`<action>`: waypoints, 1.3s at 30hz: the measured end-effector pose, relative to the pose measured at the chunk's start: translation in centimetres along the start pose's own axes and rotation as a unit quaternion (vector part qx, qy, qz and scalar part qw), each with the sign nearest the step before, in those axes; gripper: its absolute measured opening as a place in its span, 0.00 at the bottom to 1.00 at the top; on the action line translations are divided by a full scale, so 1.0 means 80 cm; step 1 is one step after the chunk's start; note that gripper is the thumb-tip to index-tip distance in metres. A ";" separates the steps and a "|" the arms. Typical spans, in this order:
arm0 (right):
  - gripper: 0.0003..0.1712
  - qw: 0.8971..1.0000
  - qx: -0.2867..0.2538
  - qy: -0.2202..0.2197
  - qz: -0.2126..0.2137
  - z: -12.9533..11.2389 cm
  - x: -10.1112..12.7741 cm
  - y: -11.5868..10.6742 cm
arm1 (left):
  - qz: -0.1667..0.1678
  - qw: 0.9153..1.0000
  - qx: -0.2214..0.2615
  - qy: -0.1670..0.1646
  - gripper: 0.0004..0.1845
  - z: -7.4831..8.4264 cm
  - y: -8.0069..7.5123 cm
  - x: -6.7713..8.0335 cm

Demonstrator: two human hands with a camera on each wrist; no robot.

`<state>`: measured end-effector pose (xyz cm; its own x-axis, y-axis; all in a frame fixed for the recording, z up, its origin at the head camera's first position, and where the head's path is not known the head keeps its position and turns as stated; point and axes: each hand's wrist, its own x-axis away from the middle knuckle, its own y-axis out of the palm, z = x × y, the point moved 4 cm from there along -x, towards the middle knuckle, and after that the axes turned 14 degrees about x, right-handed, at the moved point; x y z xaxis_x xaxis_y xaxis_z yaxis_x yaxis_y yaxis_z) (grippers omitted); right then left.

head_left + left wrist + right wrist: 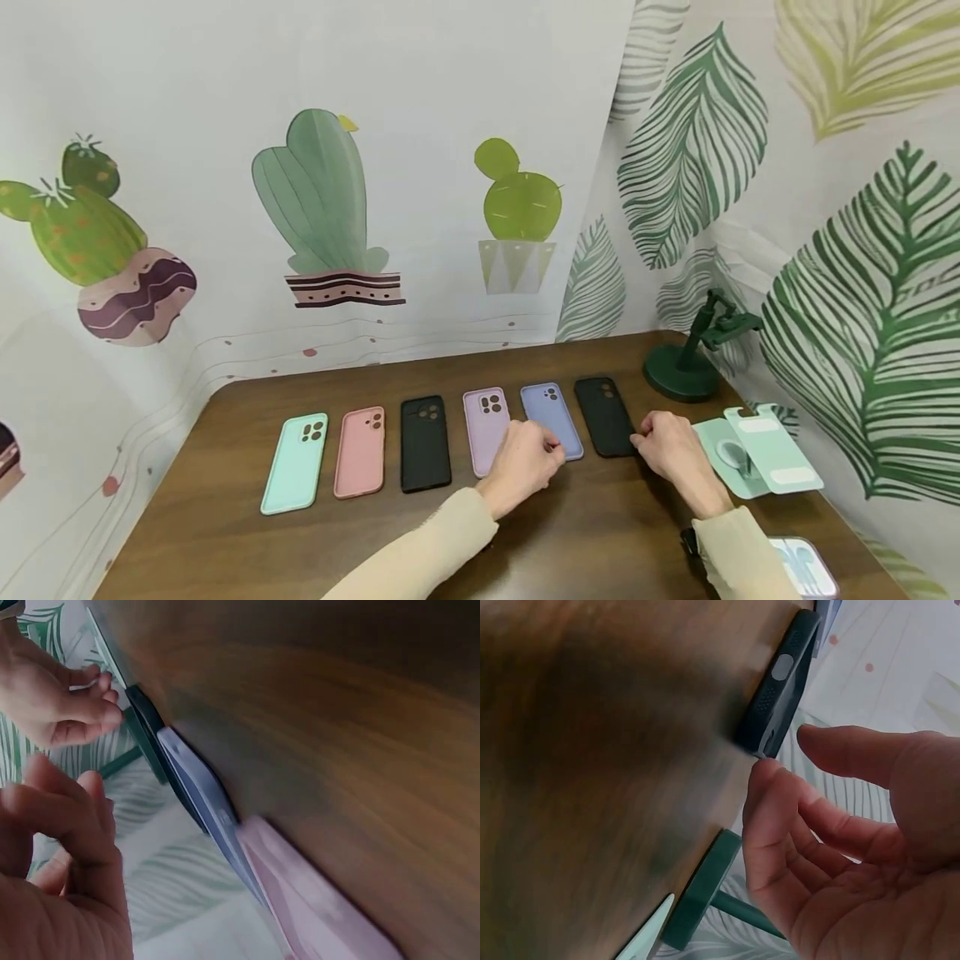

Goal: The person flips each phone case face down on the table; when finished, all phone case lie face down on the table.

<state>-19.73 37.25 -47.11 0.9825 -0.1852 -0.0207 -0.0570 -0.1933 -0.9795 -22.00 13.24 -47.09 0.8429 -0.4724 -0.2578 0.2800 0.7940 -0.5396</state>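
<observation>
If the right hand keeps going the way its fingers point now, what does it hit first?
Most likely the dark green phone case: the right hand points left with its fingertips at the case's near corner, touching or almost touching it in the right wrist view.

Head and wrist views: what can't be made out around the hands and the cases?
- Lilac case, head view: near end hidden by the left hand.
- Right hand, head view: contact with the dark green case unclear; fingertips too small.
- Phone, head view: cut off by the sleeve and frame edge.
- Table, left wrist view: blurred.
</observation>
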 end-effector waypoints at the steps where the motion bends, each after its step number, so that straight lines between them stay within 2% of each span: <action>1: 0.09 1.000 -0.001 0.000 0.000 -0.001 -0.001 0.001 | -0.002 1.000 0.012 -0.010 0.10 0.001 0.006 -0.004; 3: 0.09 1.000 -0.001 0.001 0.002 0.000 -0.004 0.004 | -0.002 0.999 0.033 -0.029 0.11 0.005 0.016 -0.014; 8: 0.09 1.000 -0.007 0.012 0.003 0.005 -0.006 0.006 | -0.005 0.998 0.039 -0.056 0.12 0.015 0.035 -0.038; 12: 0.09 1.000 -0.014 0.024 -0.014 0.007 -0.008 0.011 | -0.016 0.996 0.025 -0.083 0.15 0.020 0.048 -0.050; 15: 0.09 0.999 -0.018 0.026 -0.018 0.005 -0.011 0.014 | -0.020 0.995 -0.008 -0.093 0.19 0.021 0.057 -0.058; 17: 0.09 0.999 -0.020 0.024 -0.019 0.003 -0.011 0.016 | -0.021 0.995 -0.036 -0.094 0.20 0.017 0.064 -0.065; 20: 0.11 0.999 -0.019 0.025 -0.022 0.002 -0.012 0.019 | -0.009 0.993 -0.095 -0.071 0.18 -0.006 0.087 -0.080; 23: 0.14 0.999 -0.021 0.033 -0.027 0.005 -0.012 0.020 | -0.011 0.989 -0.131 -0.071 0.13 -0.027 0.108 -0.094; 24: 0.15 0.999 -0.021 0.038 -0.028 0.007 -0.012 0.020 | -0.016 0.987 -0.140 -0.075 0.12 -0.027 0.111 -0.097; 28: 0.15 0.998 -0.018 0.048 -0.031 0.012 -0.013 0.019 | -0.032 0.983 -0.149 -0.097 0.09 -0.007 0.109 -0.097; 30: 0.14 0.998 -0.016 0.047 -0.031 0.014 -0.012 0.019 | -0.038 0.983 -0.139 -0.118 0.09 0.008 0.102 -0.093; 33: 0.12 0.999 -0.015 0.042 -0.029 0.014 -0.013 0.019 | -0.032 0.980 -0.134 -0.141 0.08 -0.004 0.108 -0.097; 34: 0.13 0.999 -0.016 0.041 -0.029 0.013 -0.013 0.019 | -0.029 0.979 -0.138 -0.147 0.07 -0.015 0.115 -0.101; 37: 0.13 0.999 -0.016 0.039 -0.030 0.013 -0.013 0.019 | -0.034 0.978 -0.139 -0.153 0.07 -0.020 0.119 -0.102; 39: 0.12 0.999 -0.015 0.037 -0.029 0.014 -0.014 0.019 | -0.033 0.979 -0.137 -0.150 0.07 -0.013 0.115 -0.099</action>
<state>-20.71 38.21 -48.83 0.9686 -0.2432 0.0510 -0.0078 -0.2346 -0.9721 -26.59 23.94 -50.84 0.9357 -0.3525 0.0105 0.2398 0.6142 -0.7518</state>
